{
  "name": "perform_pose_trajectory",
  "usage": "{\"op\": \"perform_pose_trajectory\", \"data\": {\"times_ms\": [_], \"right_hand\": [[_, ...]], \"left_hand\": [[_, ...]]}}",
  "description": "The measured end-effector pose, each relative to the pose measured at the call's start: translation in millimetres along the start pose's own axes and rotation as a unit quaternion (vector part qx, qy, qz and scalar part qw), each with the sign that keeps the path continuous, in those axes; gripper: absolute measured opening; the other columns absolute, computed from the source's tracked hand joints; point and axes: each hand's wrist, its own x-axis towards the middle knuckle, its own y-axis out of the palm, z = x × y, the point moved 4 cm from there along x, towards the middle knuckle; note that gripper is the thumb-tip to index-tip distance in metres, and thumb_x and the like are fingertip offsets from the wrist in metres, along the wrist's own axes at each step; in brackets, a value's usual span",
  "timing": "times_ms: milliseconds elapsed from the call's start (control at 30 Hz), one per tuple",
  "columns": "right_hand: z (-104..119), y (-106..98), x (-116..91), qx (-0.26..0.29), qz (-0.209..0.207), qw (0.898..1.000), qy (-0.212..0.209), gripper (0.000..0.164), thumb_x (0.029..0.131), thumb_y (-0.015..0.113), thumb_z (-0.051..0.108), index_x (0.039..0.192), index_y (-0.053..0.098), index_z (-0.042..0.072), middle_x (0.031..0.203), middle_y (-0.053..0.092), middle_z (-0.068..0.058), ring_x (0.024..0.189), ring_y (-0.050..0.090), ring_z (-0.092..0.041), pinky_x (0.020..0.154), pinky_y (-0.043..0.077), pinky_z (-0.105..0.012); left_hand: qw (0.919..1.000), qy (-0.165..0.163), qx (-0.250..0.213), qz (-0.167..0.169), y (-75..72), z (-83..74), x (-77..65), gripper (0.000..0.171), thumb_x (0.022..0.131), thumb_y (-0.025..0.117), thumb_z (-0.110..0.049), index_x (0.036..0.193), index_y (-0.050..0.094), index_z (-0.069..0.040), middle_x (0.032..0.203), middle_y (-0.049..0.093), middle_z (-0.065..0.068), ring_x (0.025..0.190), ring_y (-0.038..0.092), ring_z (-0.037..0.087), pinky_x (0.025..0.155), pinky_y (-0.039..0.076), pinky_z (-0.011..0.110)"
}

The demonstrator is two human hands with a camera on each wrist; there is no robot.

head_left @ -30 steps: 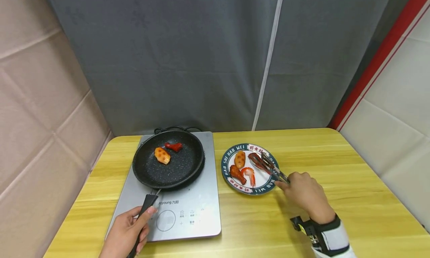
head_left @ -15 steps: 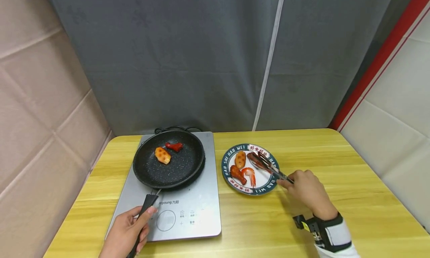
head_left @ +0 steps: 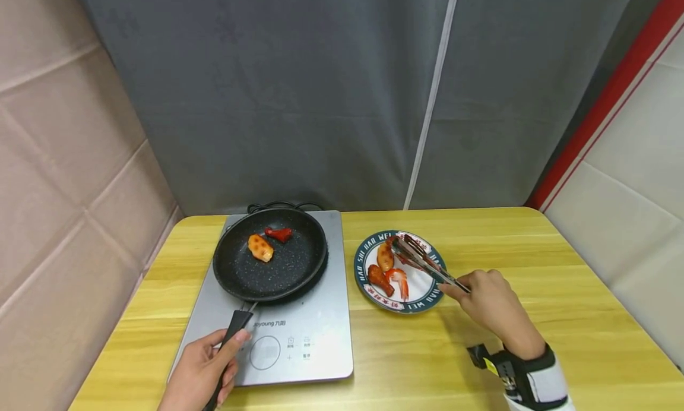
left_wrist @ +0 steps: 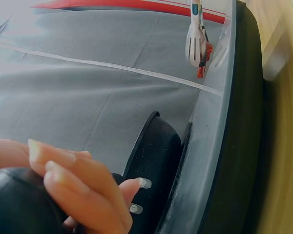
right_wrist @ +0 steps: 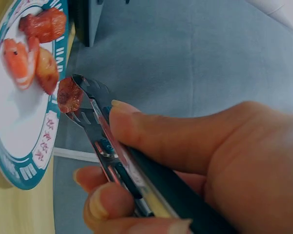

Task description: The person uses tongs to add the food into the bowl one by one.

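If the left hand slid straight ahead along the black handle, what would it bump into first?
Most likely the frying pan, ahead of the left hand past the black handle, though the exact depth is unclear.

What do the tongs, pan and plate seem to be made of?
Tongs: metal, probably polished steel, from bright reflections. Pan: probably metal with a dark nonstick coating, judging by its pale speckles. Plate: smooth white, printed rim; ceramic or melamine, can't tell which.
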Motion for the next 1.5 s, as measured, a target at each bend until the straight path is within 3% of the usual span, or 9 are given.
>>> {"op": "perform_pose_trajectory", "data": {"times_ms": [500,767,867,1100,1300,1500], "right_hand": [[44,-15,5,0.018,-0.016,0.997,-0.080,0.045,0.084,0.060,0.039,0.048,0.041,0.020,0.045,0.020,0.013,0.038,0.021,-0.003,0.039,0.020,-0.020],[77,-24,13,0.058,0.009,0.993,-0.105,0.039,0.083,0.059,0.045,0.053,0.050,0.022,0.043,0.021,0.015,0.036,0.026,-0.003,0.038,0.022,-0.021],[93,-24,16,0.082,0.008,0.988,-0.133,0.033,0.082,0.062,0.041,0.056,0.052,0.023,0.045,0.026,0.016,0.039,0.029,-0.002,0.038,0.025,-0.020],[126,-14,29,0.068,0.007,0.977,-0.202,0.040,0.080,0.065,0.038,0.050,0.046,0.021,0.042,0.023,0.015,0.038,0.028,-0.003,0.039,0.025,-0.020],[148,0,36,0.060,0.038,0.977,-0.202,0.035,0.082,0.061,0.042,0.055,0.054,0.021,0.043,0.025,0.013,0.040,0.032,-0.005,0.040,0.028,-0.021],[173,22,42,0.075,0.064,0.972,-0.211,0.039,0.082,0.062,0.043,0.052,0.051,0.020,0.042,0.027,0.012,0.035,0.034,-0.004,0.033,0.026,-0.020]], "left_hand": [[1.0000,0.004,-0.002,0.003,-0.4,-0.8,-0.6,0.050,0.083,0.057,-0.046,0.090,0.051,0.003,0.050,0.041,0.005,0.034,0.036,0.017,0.032,0.036,0.034],[1.0000,0.000,0.004,0.000,-0.3,-0.3,-1.3,0.048,0.083,0.057,-0.046,0.088,0.051,0.002,0.050,0.042,0.005,0.034,0.036,0.017,0.032,0.036,0.033],[1.0000,0.000,0.007,0.000,-0.5,-0.3,-1.6,0.049,0.083,0.056,-0.046,0.088,0.051,0.002,0.050,0.042,0.005,0.034,0.036,0.017,0.032,0.035,0.033],[0.9999,0.009,0.005,0.004,-0.7,-1.2,0.2,0.050,0.083,0.057,-0.047,0.091,0.052,0.002,0.051,0.042,0.006,0.034,0.037,0.018,0.032,0.037,0.034],[1.0000,0.008,0.001,0.006,-0.4,-1.3,0.1,0.049,0.084,0.057,-0.045,0.092,0.052,0.002,0.051,0.042,0.006,0.034,0.037,0.017,0.032,0.037,0.033],[0.9999,0.007,-0.006,0.009,-0.4,-2.3,-1.1,0.050,0.084,0.056,-0.045,0.088,0.051,0.004,0.050,0.042,0.006,0.033,0.037,0.017,0.032,0.037,0.035]]}}
